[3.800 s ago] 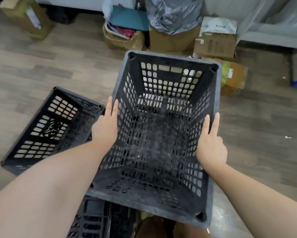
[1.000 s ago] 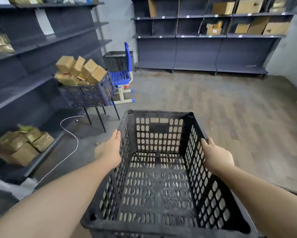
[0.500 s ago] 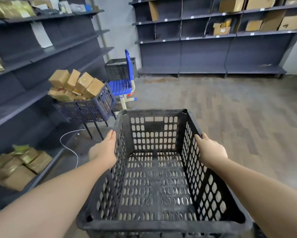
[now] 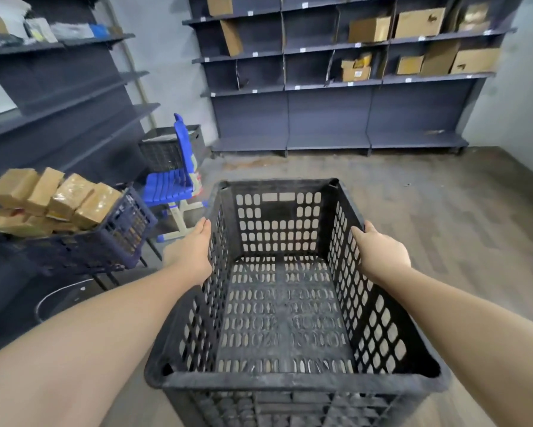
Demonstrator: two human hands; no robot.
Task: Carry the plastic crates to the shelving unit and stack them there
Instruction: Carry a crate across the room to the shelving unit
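An empty black perforated plastic crate point(image 4: 285, 318) fills the lower middle of the head view, held level above the floor. My left hand point(image 4: 191, 254) grips its left wall from outside. On the right rim, my right hand point(image 4: 379, 252) is shut over the edge. A dark grey shelving unit point(image 4: 336, 118) stands against the far wall, its bottom shelf bare and cardboard boxes on the upper ones. Another black crate point(image 4: 163, 149) rests on the floor in the far left corner, behind a chair.
A blue plastic chair point(image 4: 174, 180) stands ahead on the left. Nearer, a dark blue basket on legs point(image 4: 117, 229) holds several brown parcels. More grey shelving point(image 4: 58, 97) lines the left wall. A white cable point(image 4: 48, 298) loops on the floor.
Earlier I held the crate tilted over a floor with another crate and boxes. I have since turned toward the shelves, and over the last second the far shelving and chair have come closer.
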